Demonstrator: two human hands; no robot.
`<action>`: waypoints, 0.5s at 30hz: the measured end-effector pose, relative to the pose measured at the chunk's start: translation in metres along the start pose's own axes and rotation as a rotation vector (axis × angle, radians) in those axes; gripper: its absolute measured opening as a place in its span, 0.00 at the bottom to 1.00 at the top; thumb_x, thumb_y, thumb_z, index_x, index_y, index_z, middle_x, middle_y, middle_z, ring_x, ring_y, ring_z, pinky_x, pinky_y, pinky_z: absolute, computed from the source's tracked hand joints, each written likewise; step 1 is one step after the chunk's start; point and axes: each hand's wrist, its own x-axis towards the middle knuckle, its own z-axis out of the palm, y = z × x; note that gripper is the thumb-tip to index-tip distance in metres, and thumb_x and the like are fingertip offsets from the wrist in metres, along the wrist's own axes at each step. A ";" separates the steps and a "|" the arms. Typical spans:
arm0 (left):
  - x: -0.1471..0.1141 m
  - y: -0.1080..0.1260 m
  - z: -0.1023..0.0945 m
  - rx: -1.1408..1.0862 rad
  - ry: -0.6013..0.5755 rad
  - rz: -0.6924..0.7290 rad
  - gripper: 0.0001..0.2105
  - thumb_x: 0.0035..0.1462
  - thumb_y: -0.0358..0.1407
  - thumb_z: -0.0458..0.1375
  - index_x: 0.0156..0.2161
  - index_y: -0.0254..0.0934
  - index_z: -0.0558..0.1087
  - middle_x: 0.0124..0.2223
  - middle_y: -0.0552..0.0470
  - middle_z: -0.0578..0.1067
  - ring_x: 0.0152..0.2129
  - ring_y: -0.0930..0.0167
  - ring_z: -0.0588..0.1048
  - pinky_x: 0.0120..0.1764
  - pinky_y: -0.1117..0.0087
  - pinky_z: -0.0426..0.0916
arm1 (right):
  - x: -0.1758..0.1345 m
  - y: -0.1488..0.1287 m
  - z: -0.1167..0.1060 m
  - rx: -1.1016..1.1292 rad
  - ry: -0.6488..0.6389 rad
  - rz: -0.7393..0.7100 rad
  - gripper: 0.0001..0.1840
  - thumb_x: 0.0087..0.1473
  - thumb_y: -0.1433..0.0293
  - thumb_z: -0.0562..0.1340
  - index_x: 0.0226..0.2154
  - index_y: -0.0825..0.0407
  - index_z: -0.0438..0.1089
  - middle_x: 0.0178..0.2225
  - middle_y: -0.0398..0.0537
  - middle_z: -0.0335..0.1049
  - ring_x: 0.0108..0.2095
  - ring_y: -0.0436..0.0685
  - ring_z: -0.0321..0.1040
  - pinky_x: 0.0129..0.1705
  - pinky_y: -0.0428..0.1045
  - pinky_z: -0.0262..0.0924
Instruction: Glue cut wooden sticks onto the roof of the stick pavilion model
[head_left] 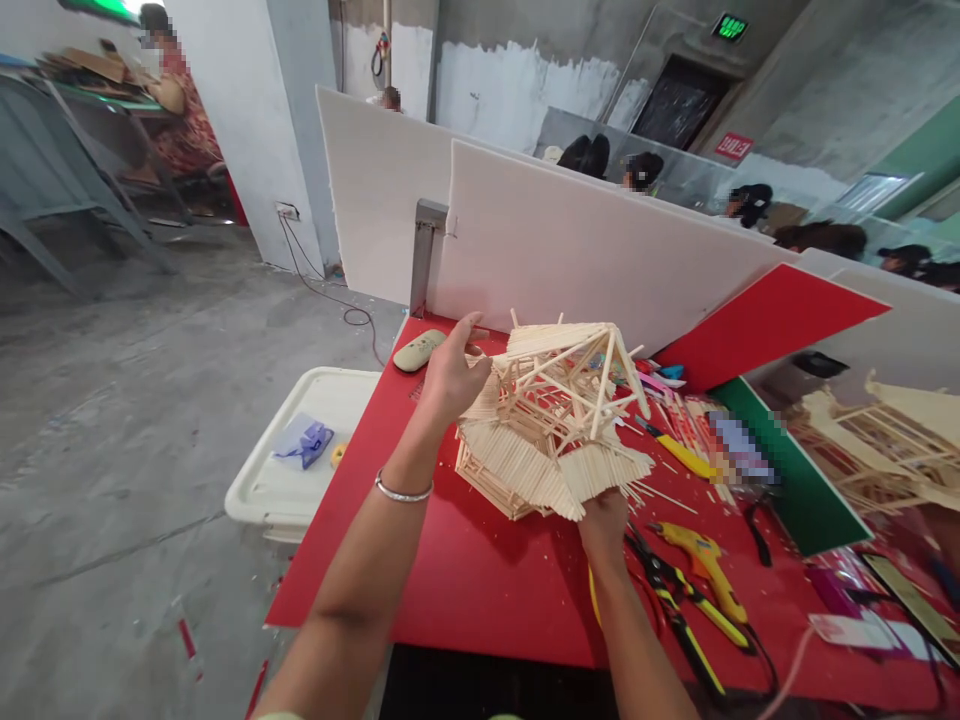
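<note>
A building model made of thin wooden sticks (525, 465) stands over the red tabletop, with sloping slatted roof panels around an open middle. Above it sits a tilted frame of sticks (600, 385) with a slatted panel on its far side. My left hand (452, 375) is at the model's left edge, thumb and forefinger apart, the thumb close to a roof panel. From below, my right hand (604, 522) grips the near right roof panel (604, 470); its fingers are hidden under the sticks.
Right of the model lie a yellow glue gun (705, 565), pliers (679, 590), a yellow-handled cutter (679, 448) and loose sticks. A greenish oval case (419, 351) rests at the back left. White boards (585, 245) rise behind the table; a lidded white bin (259, 480) stands left.
</note>
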 end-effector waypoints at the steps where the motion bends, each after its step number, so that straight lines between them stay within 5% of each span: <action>1: 0.003 -0.004 0.000 0.013 -0.008 -0.005 0.31 0.54 0.26 0.59 0.64 0.40 0.63 0.53 0.44 0.78 0.40 0.68 0.78 0.45 0.62 0.74 | 0.000 -0.001 -0.001 -0.011 0.001 0.005 0.18 0.41 0.63 0.66 0.37 0.52 0.78 0.38 0.54 0.81 0.47 0.69 0.75 0.51 0.61 0.68; 4: 0.011 -0.011 0.000 0.102 -0.081 0.037 0.30 0.53 0.26 0.60 0.62 0.40 0.67 0.52 0.43 0.78 0.39 0.65 0.78 0.46 0.60 0.74 | 0.000 -0.003 -0.002 -0.035 0.000 0.015 0.18 0.41 0.63 0.65 0.36 0.53 0.79 0.35 0.54 0.81 0.47 0.69 0.75 0.50 0.61 0.68; 10: 0.018 -0.016 0.007 0.432 -0.138 0.163 0.13 0.53 0.29 0.63 0.43 0.43 0.80 0.63 0.43 0.70 0.60 0.49 0.66 0.55 0.40 0.64 | -0.003 -0.007 0.001 -0.048 -0.012 0.027 0.17 0.43 0.60 0.64 0.33 0.54 0.79 0.30 0.54 0.80 0.43 0.69 0.76 0.45 0.61 0.70; 15: 0.022 -0.017 0.007 0.350 -0.104 0.086 0.07 0.54 0.28 0.62 0.31 0.42 0.81 0.60 0.45 0.73 0.59 0.51 0.67 0.56 0.40 0.62 | -0.003 -0.009 -0.001 -0.079 -0.011 0.032 0.14 0.42 0.59 0.65 0.27 0.53 0.78 0.26 0.53 0.78 0.40 0.70 0.76 0.44 0.62 0.69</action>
